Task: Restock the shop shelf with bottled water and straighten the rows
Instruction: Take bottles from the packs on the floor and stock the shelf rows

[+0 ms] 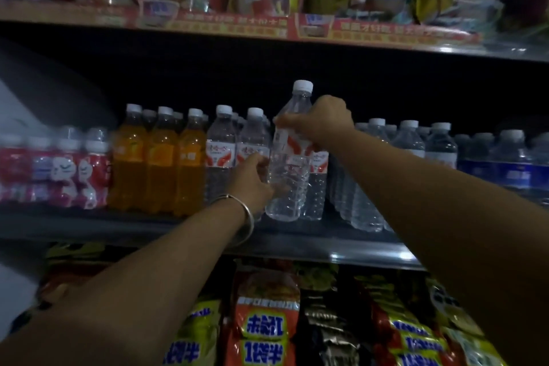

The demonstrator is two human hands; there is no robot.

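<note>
A clear water bottle (289,175) with a white cap and a red-and-white label stands a bit tilted at the front of the middle shelf (356,252). My right hand (322,119) grips its shoulder from the right. My left hand (252,178), a silver bangle on its wrist, holds its lower body from the left. Two matching water bottles (221,151) stand in a row just left of it, and another stands partly hidden behind it.
Orange drink bottles (160,163) and small red-labelled bottles (68,169) fill the shelf's left side. Smaller water bottles (410,142) and blue-labelled ones (511,163) stand to the right. Snack bags (264,321) lie below, and jars line the top shelf (208,24).
</note>
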